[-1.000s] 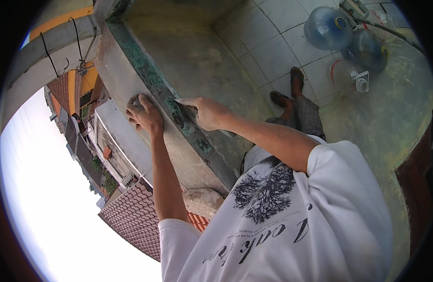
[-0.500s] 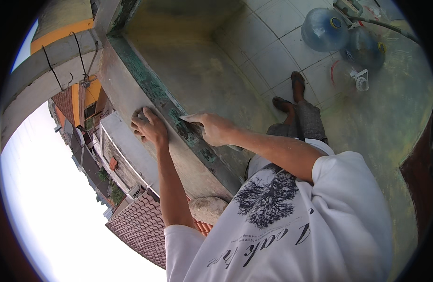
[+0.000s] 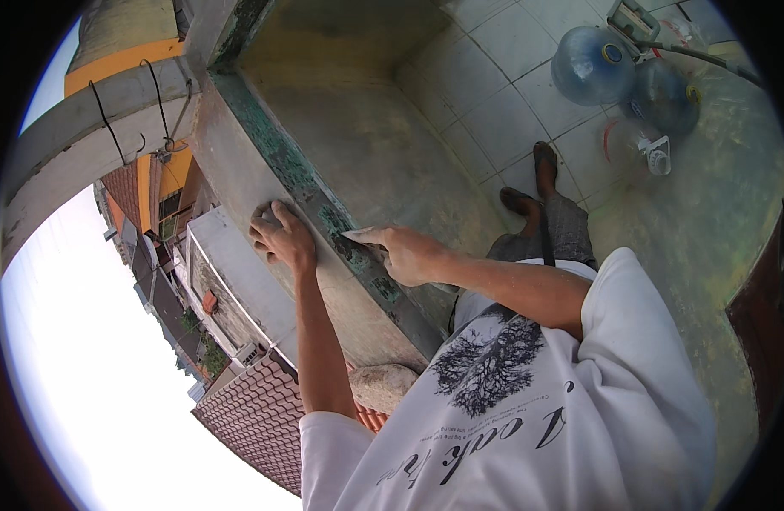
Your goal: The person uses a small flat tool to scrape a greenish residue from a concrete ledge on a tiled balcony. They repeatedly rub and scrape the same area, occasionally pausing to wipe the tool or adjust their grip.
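Out beyond the left hand, a tiled roof (image 3: 254,417) is sloping away. The left hand (image 3: 285,238) is resting on the outer face of the ledge, its fingers bent and slightly apart; I cannot tell whether they are pinching anything. The ledge (image 3: 300,189), patched green along its top, is running between both hands. The right hand (image 3: 409,254) is curling around a mostly hidden tool (image 3: 447,288), its forefinger stretching out onto the green patches and the tool's grey end showing behind the palm. Well right of this grip, a blue jug (image 3: 586,64) is lying with its yellow-ringed mouth facing away; a clear container (image 3: 630,145) and another blue jug (image 3: 664,98) are lying beside it, their contents not discernible.
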`<state>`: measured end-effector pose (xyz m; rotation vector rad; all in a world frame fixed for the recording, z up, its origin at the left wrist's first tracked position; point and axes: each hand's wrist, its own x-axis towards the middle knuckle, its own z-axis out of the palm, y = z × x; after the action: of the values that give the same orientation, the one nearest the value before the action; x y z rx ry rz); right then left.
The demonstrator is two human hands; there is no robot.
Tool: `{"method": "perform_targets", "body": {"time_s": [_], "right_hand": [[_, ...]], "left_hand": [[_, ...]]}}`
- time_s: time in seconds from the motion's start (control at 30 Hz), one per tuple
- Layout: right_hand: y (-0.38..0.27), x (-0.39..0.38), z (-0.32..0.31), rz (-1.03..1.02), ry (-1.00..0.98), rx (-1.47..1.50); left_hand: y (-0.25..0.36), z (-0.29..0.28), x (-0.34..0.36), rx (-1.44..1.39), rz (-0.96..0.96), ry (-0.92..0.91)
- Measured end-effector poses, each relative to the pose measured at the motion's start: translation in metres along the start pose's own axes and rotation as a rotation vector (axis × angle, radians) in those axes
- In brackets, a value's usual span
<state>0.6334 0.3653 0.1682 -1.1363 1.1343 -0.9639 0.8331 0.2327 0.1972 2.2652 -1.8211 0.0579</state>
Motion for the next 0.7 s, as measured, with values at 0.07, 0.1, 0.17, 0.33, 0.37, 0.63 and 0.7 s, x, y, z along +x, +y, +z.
{"method": "perform_targets", "body": {"time_s": [0.07,0.1,0.17,0.33,0.37,0.63,0.7], "right_hand": [[0.006,-0.006,-0.001,0.058,-0.16,0.011],[0.006,-0.01,-0.002,0.201,-0.263,0.097],[0.009,-0.008,-0.004,0.225,-0.329,0.182],[0.0,-0.011,0.001,0.005,0.011,-0.026],[0.002,-0.009,-0.001,0.17,-0.205,0.102],[0.012,-0.01,0.011,0.079,-0.095,0.04],[0.013,-0.009,0.015,0.248,-0.163,0.137]], "left_hand": [[0.0,0.001,0.0,-0.016,-0.008,-0.022],[0.0,0.001,0.0,-0.012,-0.002,-0.026],[-0.001,0.001,0.0,0.013,-0.008,-0.023],[0.001,0.001,-0.001,-0.015,0.0,0.008],[0.002,0.001,-0.001,-0.03,-0.007,0.011],[0.002,0.0,-0.003,-0.004,-0.004,0.027],[0.0,0.0,-0.004,-0.026,-0.003,0.015]]}}
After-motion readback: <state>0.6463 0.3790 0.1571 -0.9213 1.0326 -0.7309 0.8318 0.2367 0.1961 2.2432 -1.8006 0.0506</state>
